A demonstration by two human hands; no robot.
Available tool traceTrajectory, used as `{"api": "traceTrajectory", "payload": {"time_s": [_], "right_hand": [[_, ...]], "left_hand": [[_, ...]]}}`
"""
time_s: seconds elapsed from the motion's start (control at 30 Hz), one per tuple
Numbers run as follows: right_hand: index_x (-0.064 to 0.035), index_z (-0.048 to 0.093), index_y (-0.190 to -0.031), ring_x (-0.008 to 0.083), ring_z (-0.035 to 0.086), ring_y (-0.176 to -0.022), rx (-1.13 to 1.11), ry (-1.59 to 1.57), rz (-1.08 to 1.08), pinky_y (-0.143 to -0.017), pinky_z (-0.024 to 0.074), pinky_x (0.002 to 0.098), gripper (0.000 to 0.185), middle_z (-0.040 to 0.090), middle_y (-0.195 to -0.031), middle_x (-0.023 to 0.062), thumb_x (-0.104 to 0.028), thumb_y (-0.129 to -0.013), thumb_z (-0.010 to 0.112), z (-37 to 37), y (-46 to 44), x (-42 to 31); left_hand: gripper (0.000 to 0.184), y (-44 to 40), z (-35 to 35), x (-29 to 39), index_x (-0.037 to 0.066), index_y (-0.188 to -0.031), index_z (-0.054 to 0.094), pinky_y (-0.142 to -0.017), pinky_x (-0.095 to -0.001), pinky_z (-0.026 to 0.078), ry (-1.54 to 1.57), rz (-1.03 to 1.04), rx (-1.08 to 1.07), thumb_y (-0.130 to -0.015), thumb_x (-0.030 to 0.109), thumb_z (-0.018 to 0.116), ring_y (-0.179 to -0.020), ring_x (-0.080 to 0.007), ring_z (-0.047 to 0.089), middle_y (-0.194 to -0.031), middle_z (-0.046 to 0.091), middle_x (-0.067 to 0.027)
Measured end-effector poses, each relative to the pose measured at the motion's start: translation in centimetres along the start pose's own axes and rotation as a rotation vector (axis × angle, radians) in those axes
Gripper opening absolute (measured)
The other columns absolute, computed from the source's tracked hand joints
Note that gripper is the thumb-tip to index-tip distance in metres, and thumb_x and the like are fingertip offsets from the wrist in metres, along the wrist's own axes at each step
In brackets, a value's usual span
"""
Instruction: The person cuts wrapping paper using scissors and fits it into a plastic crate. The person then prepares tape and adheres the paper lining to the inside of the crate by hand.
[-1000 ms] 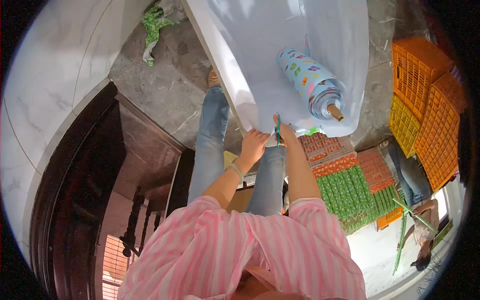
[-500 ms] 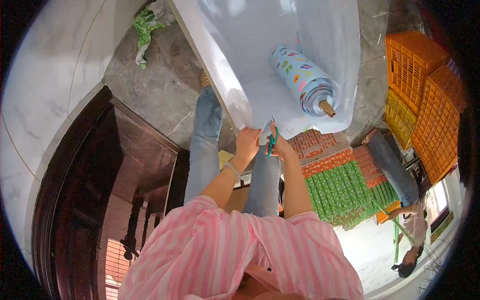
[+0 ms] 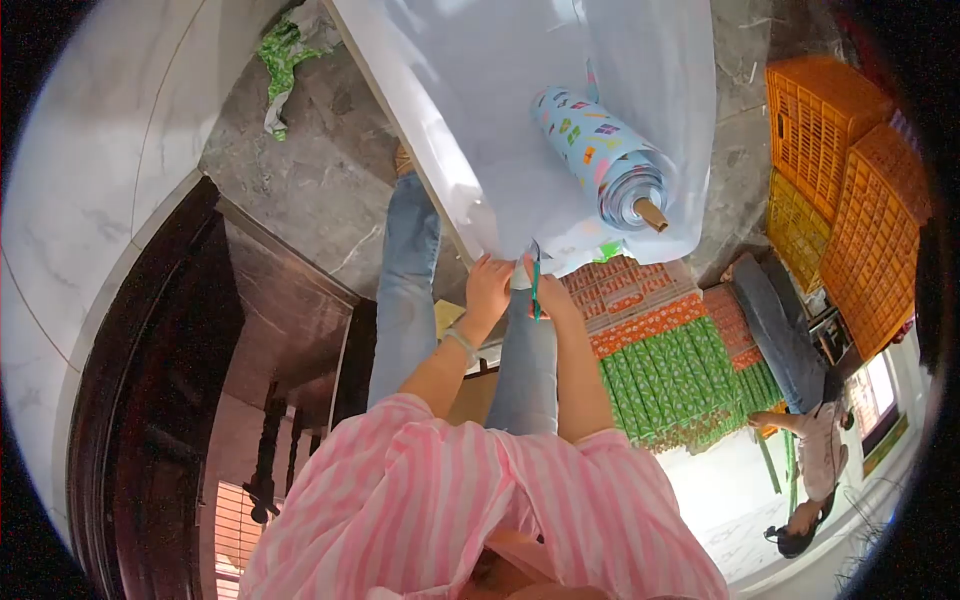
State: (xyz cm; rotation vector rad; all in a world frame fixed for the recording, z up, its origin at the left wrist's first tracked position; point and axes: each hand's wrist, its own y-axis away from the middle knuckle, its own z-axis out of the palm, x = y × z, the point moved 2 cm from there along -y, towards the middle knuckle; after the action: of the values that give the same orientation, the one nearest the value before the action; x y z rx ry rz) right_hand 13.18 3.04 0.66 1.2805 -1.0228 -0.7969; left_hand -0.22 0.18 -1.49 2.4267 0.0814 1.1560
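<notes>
My left hand [image 3: 487,288] is closed on the near edge of a wide white sheet [image 3: 500,130], at its left corner. Just to the right, my right hand [image 3: 550,298] grips a pair of scissors [image 3: 536,285] with green handles. The scissor blades point away from me and lie at the sheet's near edge. On top of the sheet rests a thick roll of light blue printed paper [image 3: 590,140], with a brown cardboard core [image 3: 650,214] sticking out of its near end.
Green and orange patterned bundles [image 3: 670,380] are stacked right of my legs. Orange plastic crates [image 3: 830,100] stand at the far right. Another person [image 3: 815,450] is at the lower right. A crumpled green patterned scrap [image 3: 280,75] lies on the grey floor, beyond a dark wooden frame [image 3: 150,400].
The scissors have turned more upright and shifted slightly left toward my left hand. A green patch now shows beside the sheet's near edge. The other person's arm has moved.
</notes>
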Motion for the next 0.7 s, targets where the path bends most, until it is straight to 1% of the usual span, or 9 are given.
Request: {"api": "traceTrajectory", "payload": {"time_s": [0.03,0.07,0.17,0.27,0.37,0.47,0.57,0.63,0.7], "right_hand": [[0.0024,0.056,-0.065,0.0215,0.053,-0.039,0.039,0.041,-0.059,-0.038,0.0425,0.0337,0.08,0.049,-0.045,0.0104,-0.076,-0.073,0.043,-0.2,0.0,0.6],[0.0024,0.056,-0.065,0.0215,0.053,-0.039,0.043,0.044,-0.058,-0.038,0.0425,0.0337,0.08,0.049,-0.045,0.0104,-0.076,-0.073,0.043,-0.2,-0.1,1.2],[0.0033,0.056,-0.064,0.0218,0.053,-0.037,0.086,0.04,0.027,-0.037,0.0418,0.0339,0.082,0.049,-0.044,0.0116,-0.076,-0.074,0.041,-0.3,-1.1,2.0],[0.0052,0.058,-0.068,0.0219,0.053,-0.038,0.05,0.065,0.007,-0.037,0.0412,0.0336,0.084,0.05,-0.044,0.012,-0.076,-0.074,0.04,-0.3,-2.3,0.4],[0.0062,0.059,-0.071,0.0216,0.053,-0.038,0.113,0.103,0.025,-0.036,0.0405,0.033,0.084,0.051,-0.045,0.0124,-0.075,-0.075,0.04,-0.3,-3.1,-0.8],[0.0062,0.06,-0.074,0.0215,0.053,-0.039,0.093,0.043,0.111,-0.036,0.0396,0.0324,0.084,0.05,-0.045,0.0115,-0.075,-0.075,0.041,-0.3,-3.7,-0.8],[0.0051,0.06,-0.075,0.021,0.052,-0.039,0.081,-0.042,0.119,-0.035,0.0391,0.0317,0.081,0.049,-0.046,0.0103,-0.074,-0.075,0.043,-0.1,-3.9,-1.6],[-0.0016,0.055,-0.081,0.0169,0.047,-0.037,0.042,-0.091,0.192,-0.034,0.041,0.0291,0.074,0.046,-0.051,0.0053,-0.075,-0.07,0.051,0.2,-4.7,-1.8],[-0.0012,0.056,-0.079,0.0168,0.048,-0.037,0.064,-0.124,0.153,-0.034,0.0401,0.0287,0.071,0.048,-0.051,0.0056,-0.072,-0.071,0.053,0.9,-5.1,-1.5]], "left_hand": [[0.023,-0.2,0.1,0.0,0.005,-0.091,0.061,-0.091,-0.0441,0.04,0.016,0.012,0.023,-0.07,0.001,0.055,-0.086,-0.0251,0.058,-0.085,0.063,-0.0073],[0.023,-0.4,0.1,0.0,0.005,-0.091,0.062,-0.092,-0.0444,0.039,0.032,0.024,0.048,-0.07,0.001,0.055,-0.086,-0.025,0.058,-0.085,0.063,-0.0073],[0.023,-0.5,-0.3,0.4,0.005,-0.091,0.062,-0.094,-0.0443,0.038,0.037,0.013,0.005,-0.069,0.001,0.055,-0.087,-0.0246,0.058,-0.085,0.063,-0.007],[0.026,-0.5,-0.6,0.6,0.006,-0.092,0.062,-0.096,-0.0441,0.038,0.014,0.038,0.002,-0.068,0.0,0.056,-0.088,-0.0231,0.059,-0.087,0.063,-0.0058],[0.023,-0.4,-0.6,0.3,0.006,-0.089,0.064,-0.097,-0.047,0.037,0.023,0.051,-0.017,-0.069,-0.004,0.06,-0.09,-0.0233,0.06,-0.088,0.065,-0.0071],[0.023,0.0,-0.2,-0.3,0.005,-0.09,0.063,-0.098,-0.0468,0.036,0.039,0.086,0.005,-0.069,-0.003,0.059,-0.091,-0.0233,0.06,-0.091,0.065,-0.0069],[0.024,0.0,-0.4,-0.2,0.005,-0.091,0.063,-0.098,-0.0467,0.036,0.029,0.064,-0.003,-0.069,-0.002,0.058,-0.091,-0.0226,0.06,-0.091,0.065,-0.0068],[0.024,-0.1,-0.4,-0.2,0.006,-0.091,0.063,-0.099,-0.0469,0.036,0.036,0.056,-0.003,-0.069,-0.002,0.058,-0.091,-0.0223,0.06,-0.09,0.065,-0.0064],[0.025,0.0,-0.3,-0.3,0.006,-0.091,0.062,-0.099,-0.0471,0.036,0.043,0.045,-0.007,-0.068,-0.003,0.058,-0.09,-0.0219,0.06,-0.09,0.065,-0.006]]}}
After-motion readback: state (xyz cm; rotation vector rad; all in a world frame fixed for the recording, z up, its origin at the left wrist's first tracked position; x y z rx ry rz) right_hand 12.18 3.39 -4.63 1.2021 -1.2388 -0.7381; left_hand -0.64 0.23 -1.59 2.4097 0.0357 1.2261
